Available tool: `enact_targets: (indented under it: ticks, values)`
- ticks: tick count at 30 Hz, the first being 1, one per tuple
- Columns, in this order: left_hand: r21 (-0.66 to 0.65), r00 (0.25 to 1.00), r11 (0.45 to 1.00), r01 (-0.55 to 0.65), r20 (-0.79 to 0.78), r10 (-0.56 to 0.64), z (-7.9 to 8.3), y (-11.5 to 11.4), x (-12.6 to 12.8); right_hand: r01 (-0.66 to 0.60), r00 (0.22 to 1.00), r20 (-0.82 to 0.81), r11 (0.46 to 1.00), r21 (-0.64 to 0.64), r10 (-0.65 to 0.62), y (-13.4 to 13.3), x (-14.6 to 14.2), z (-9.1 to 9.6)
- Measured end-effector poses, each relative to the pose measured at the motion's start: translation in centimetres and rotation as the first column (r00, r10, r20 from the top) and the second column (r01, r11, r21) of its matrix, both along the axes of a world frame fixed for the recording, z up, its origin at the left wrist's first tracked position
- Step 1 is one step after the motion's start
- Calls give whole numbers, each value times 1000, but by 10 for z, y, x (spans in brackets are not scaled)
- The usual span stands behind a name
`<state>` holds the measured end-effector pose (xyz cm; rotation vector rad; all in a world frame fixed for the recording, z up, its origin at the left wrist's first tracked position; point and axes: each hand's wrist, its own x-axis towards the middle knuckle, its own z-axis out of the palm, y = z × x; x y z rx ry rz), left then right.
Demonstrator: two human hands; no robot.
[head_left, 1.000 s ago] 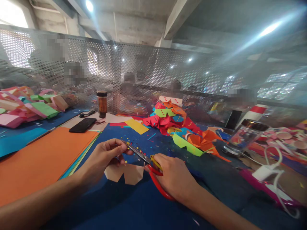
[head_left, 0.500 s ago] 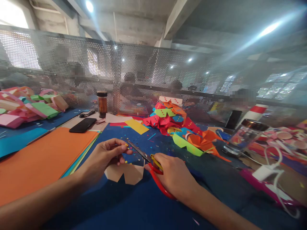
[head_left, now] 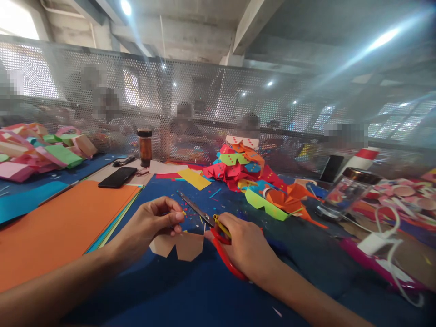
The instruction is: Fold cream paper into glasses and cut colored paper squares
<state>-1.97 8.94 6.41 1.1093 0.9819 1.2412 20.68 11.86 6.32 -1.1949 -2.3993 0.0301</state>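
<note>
My left hand pinches a tiny yellow piece of paper between thumb and fingertips. Red-handled scissors are gripped in my right hand, their blades pointing up and left, just right of the left fingertips. The right hand also has a small rolled yellow paper against the scissor handle. Below both hands, a beige paper mask shape with a notch lies on the blue table. Small coloured scraps are scattered under the blades.
Orange sheets lie to the left, with a black phone and a dark jar behind. Cut coloured paper is heaped beyond my hands. A clear bottle and a white cable are at right; a perforated metal screen stands behind.
My left fingers have turned slightly and closed further around the tiny yellow piece. The scissors have shifted slightly up and left, and their blades look closer together.
</note>
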Motion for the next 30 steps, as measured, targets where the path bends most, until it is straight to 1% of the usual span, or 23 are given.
enact_targets:
  ticks: [5, 9, 15, 20, 24, 30]
  values:
    - [32, 1000, 999, -12, 2, 12, 4, -1, 2, -7, 1000, -21, 1000, -11, 6, 1, 0, -2]
    - [30, 1000, 1000, 3, -28, -2, 2, -1, 1, -9, 1000, -29, 1000, -11, 9, 1, 0, -2]
    - [-17, 997, 1000, -3, 79, 4, -4, 4, 0, -11, 999, -40, 1000, -5, 11, 1, 1, -3]
    - [-49, 992, 999, -8, 126, 14, -3, 7, -3, -4, 1000, 2, 1000, 2, 4, 0, 1, -2]
    - [-31, 991, 999, -13, 130, 17, -2, 6, -5, 1, 998, 60, 1000, 29, -3, -2, 1, -1]
    - [-15, 985, 999, -35, 171, 37, -1, 6, -6, 7, 996, 86, 998, 59, -12, -1, 1, -1]
